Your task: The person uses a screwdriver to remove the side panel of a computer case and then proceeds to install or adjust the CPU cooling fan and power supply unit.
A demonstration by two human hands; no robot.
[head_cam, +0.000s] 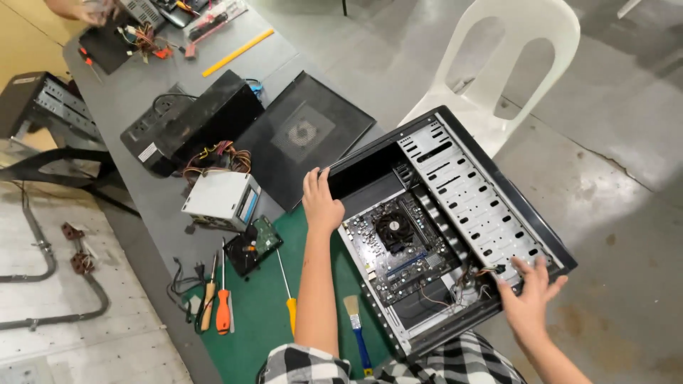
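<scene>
An open black computer case [466,186] lies tilted over the right edge of the grey table [135,107], its motherboard [405,249] with a round fan facing up. My left hand [320,200] grips the case's far top corner. My right hand [528,295] holds the case's near right edge, fingers spread beside loose coloured wires.
On the green mat [260,306]: a hard drive [254,245], three screwdrivers [223,313], a blue-handled brush [358,334]. Behind them sit a white power supply [222,199], a black side panel [302,139] and a black box [192,124]. A white plastic chair [498,64] stands to the right. Another person's hand [89,11] works at the far end.
</scene>
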